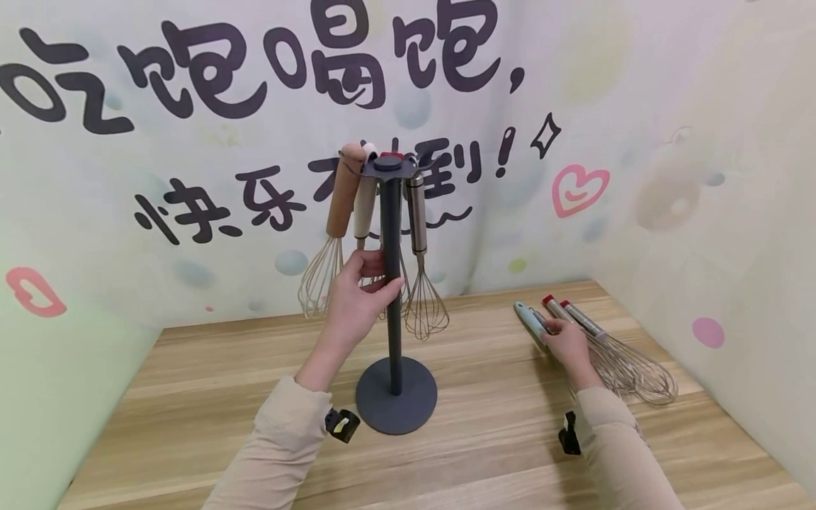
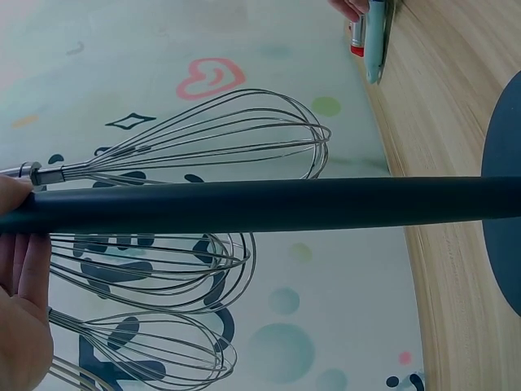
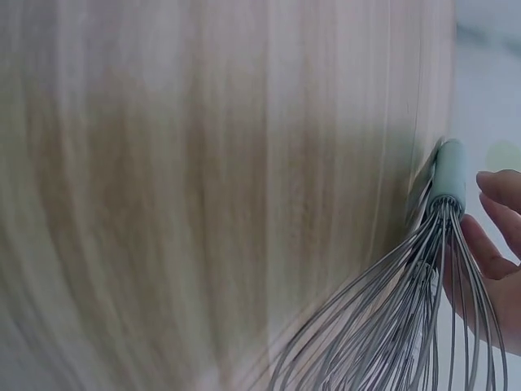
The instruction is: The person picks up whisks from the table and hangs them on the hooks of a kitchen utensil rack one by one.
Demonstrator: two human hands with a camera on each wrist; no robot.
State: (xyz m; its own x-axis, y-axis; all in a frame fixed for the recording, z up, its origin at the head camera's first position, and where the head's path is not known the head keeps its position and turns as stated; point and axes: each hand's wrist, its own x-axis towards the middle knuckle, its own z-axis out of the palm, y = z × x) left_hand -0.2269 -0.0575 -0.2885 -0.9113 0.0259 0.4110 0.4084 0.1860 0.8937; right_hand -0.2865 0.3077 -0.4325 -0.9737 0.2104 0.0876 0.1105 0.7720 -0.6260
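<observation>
My left hand (image 1: 358, 294) grips the dark upright pole of a whisk stand (image 1: 394, 340), thumb on one side and fingers on the other. Several whisks hang from its top hooks, among them a wooden-handled whisk (image 1: 344, 195), a white-handled whisk (image 1: 365, 205) and a metal-handled whisk (image 1: 417, 212). At the right, my right hand (image 1: 569, 348) is at the handle of a light blue whisk (image 1: 530, 320) lying on the table. In the right wrist view, its fingers (image 3: 498, 213) are parted beside the blue-green handle (image 3: 448, 171), with a gap showing between them.
Metal whisks with red-tipped handles (image 1: 583, 317) lie next to the light blue one, their wire loops (image 1: 644, 372) overlapping. The stand's round base (image 1: 414, 418) rests on the wooden table (image 1: 484, 439). A wall with large printed characters (image 1: 213, 67) rises behind.
</observation>
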